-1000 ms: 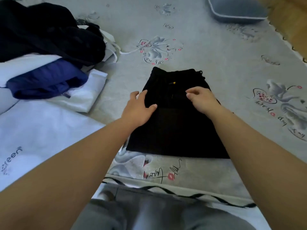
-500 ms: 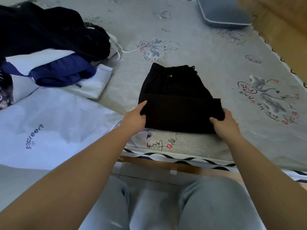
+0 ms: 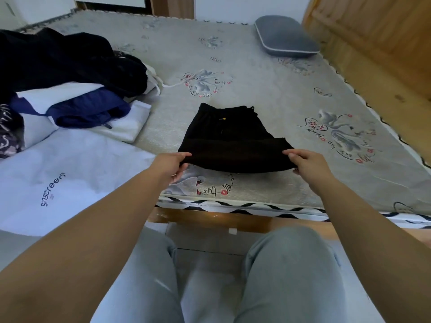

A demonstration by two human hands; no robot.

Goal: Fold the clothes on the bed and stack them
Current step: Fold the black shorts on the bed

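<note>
Now left hand (image 3: pixel 171 163) and right hand (image 3: pixel 307 164) each pinch the black shorts' (image 3: pixel 229 138) near corners, waistband pointing away

Two bare forearms, no sleeves, watch, rings or bands visible; left hand (image 3: pixel 171 164) and right hand (image 3: pixel 309 164) ungloved, with short, unpainted nails; legs clad in light grey trousers (image 3: pixel 286 271) of soft, plain fabric, loosely creased above the knees, without visible print, pocket or seam marking; feet and upper body outside the view.
</note>
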